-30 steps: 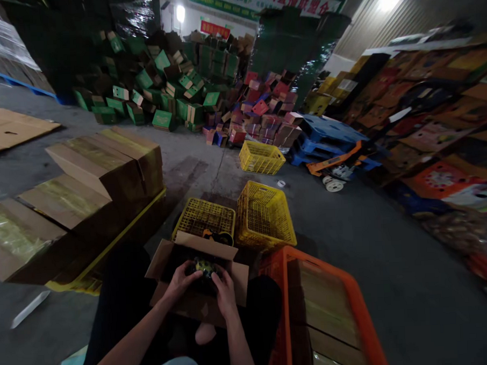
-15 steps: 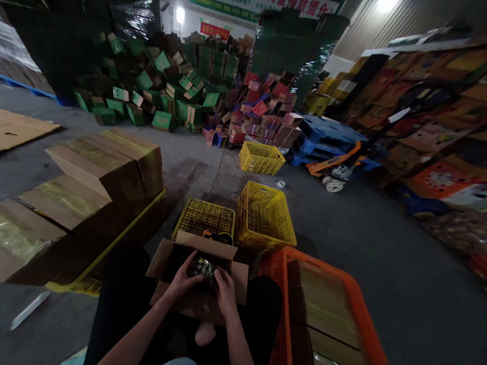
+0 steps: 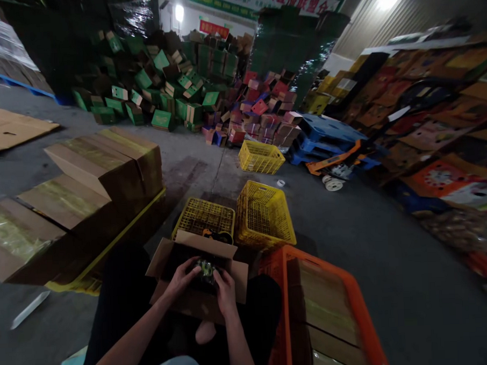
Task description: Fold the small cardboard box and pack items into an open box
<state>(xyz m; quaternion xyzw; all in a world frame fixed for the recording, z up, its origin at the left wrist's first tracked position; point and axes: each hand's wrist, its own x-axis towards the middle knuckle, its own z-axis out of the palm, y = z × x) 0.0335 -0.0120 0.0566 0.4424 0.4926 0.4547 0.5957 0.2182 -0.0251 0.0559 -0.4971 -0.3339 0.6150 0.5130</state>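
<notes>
Both hands are busy with one small thing, a glossy packet [image 3: 206, 269], dark with some green in it. What is inside this packet I cannot tell, because the light is weak and the surface is shining.

The left hand [image 3: 183, 275] grips the packet at its left side, and the right hand [image 3: 225, 288] grips it at its right side, with the thumbs toward the person. The space between the hands is narrow, filled by the packet. The fingers behind it are partly hidden.

The packet is at the mouth of an open carton [image 3: 200, 242], which stands between the person's knees with its flaps spread outward. Whether the packet touches the contents below, I cannot see, since the inside is very dark.

In my judgement, the step in hand is placing or adjusting the packet in this carton. The next move seems to call for an even hold from both sides and a gentle release, so that the packet lies flat and does not catch on a flap.

Just beyond the carton is a yellow crate [image 3: 204, 212]; an orange crate [image 3: 361, 306] stands near, on the right.
</notes>
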